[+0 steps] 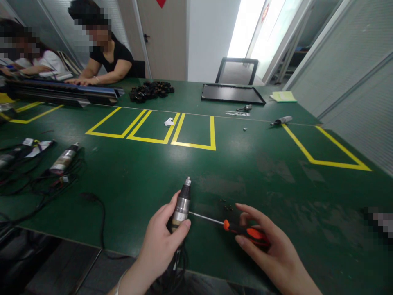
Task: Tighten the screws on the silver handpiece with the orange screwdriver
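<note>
My left hand [164, 235] is wrapped round an electric screwdriver [182, 209] with a black nose and a silver body. Its silver chuck points away from me, and a bundle of dark cable [176, 266] hangs below it. Between the thumb and fingers of my right hand [270, 250] is a screwdriver [229, 226] with an orange and black handle. The thin shaft points left, and its tip meets the silver body's side, low on the collar. Several tiny screws [227, 205] lie on the green table just beyond my right fingers.
Cables and another electric screwdriver [65, 159] lie at the left. Yellow tape outlines [193, 144] mark the table [138, 172]. Farther back are a pile of black parts [152, 91], a black frame panel [231, 94] and a grey tool [282, 120]. Two people sit at the far left.
</note>
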The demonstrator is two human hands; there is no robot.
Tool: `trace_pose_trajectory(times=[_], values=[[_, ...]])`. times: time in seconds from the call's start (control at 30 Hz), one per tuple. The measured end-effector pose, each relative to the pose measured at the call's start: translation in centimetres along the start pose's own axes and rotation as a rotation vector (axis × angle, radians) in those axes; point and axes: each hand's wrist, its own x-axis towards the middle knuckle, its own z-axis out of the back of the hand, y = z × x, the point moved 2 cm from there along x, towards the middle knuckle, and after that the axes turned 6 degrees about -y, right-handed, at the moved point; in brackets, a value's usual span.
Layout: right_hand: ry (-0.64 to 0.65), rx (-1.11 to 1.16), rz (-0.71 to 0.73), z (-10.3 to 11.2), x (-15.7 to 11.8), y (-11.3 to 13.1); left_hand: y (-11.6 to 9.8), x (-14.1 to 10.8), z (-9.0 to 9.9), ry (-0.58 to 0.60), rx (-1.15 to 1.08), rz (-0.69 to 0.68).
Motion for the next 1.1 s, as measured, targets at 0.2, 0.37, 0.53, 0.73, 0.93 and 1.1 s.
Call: trace_pose_trajectory(times=[0.2, 0.37, 0.53, 0.73, 0.93, 1.1], values=[[0.05, 0.004, -0.009, -0.16, 0.38, 0.3, -0.09, -0.01, 0.0, 0.004, 0.002, 0.004], [0.152, 0.058, -0.124, -0.23, 0.26, 0.18, -0.17, -0.02, 0.05, 0.0, -0.003, 0.004], [0.192, 0.03, -0.151, -0.26, 0.13, 0.42, -0.16, -0.01, 0.07, -0.01, -0.01, -0.004], [0.089, 0.034, -0.084, 0.03, -0.12, 0.2, -0.12, -0.1, 0.05, -0.006, -0.008, 0.012], [0.022, -0.001, -0.02, 0.1, -0.15, -0.06, -0.14, -0.06, -0.01, 0.0, -0.007, 0.021], [0.037, -0.043, 0.041, -0.1, 0.1, -0.01, -0.08, -0.05, 0.01, -0.002, -0.011, 0.012]])
